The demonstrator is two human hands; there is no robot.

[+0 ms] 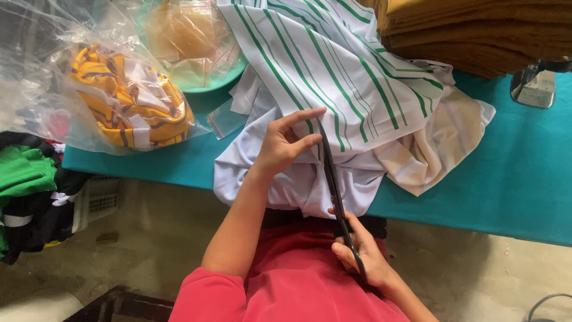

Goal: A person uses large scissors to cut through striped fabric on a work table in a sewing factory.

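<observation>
My right hand grips the handles of long black scissors, whose blades point away from me into a white fabric with green stripes. My left hand pinches the edge of that striped fabric right beside the blades, index finger stretched out. Under the striped piece lies plain white cloth that hangs over the near edge of the teal table. A cream piece of cloth lies to the right of it.
A clear plastic bag with yellow striped garments sits at the left. A green bowl with small bags is behind it. Folded mustard fabric is stacked at back right, beside a metal machine base. Green and black clothes hang at far left.
</observation>
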